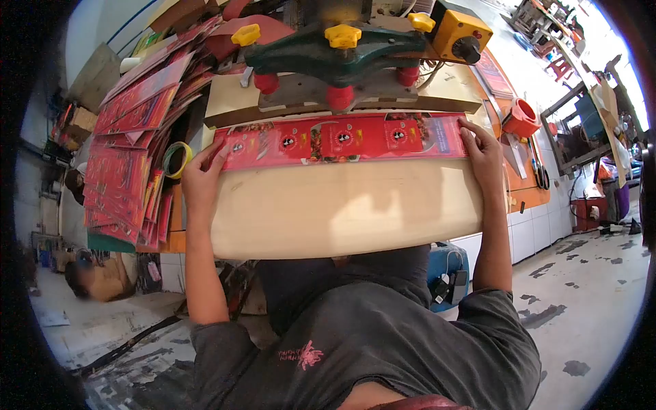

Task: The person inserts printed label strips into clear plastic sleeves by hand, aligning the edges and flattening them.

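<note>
A long red printed sheet (369, 140), glossy like plastic, lies crosswise on the cream-coloured board (342, 205) in front of me. My left hand (203, 174) pinches its left end between thumb and fingers. At the other end my right hand (482, 154) grips the edge the same way, fingers partly hidden. The sheet's far edge rests close to the bar of a dark green press (335, 56), which has yellow knobs on top and red fittings beneath.
Stacks of red printed sheets (133, 143) lean at the left, beside a yellow tape roll (178, 160). On the right are a red tape dispenser (521, 119), scissors (540, 171) and a yellow control box (461, 33). Another person (102, 277) is at the lower left.
</note>
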The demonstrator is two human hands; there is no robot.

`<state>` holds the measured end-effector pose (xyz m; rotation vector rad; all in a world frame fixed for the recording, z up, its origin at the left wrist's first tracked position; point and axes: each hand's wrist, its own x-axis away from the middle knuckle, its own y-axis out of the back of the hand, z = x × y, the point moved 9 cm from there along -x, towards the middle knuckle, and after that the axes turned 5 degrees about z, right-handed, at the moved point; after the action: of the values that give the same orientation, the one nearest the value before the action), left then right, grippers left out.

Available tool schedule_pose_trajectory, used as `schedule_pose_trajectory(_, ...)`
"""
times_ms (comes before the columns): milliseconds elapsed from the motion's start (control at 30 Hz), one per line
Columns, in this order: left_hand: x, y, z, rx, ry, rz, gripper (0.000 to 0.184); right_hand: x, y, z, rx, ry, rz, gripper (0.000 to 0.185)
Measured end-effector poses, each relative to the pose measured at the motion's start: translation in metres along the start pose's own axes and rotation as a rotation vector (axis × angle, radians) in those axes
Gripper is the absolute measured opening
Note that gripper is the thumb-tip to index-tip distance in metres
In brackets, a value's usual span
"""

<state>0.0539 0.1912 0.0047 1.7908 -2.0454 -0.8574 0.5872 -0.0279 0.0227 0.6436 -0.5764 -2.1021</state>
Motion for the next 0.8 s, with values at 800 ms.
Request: schedule_pose_trajectory(800, 0.002, 0.012, -0.012, -0.072, -0.070, 0.004, 0.030, 0.000, 0.005, -0.007, 0.108, 0.074, -0.003, 0.027)
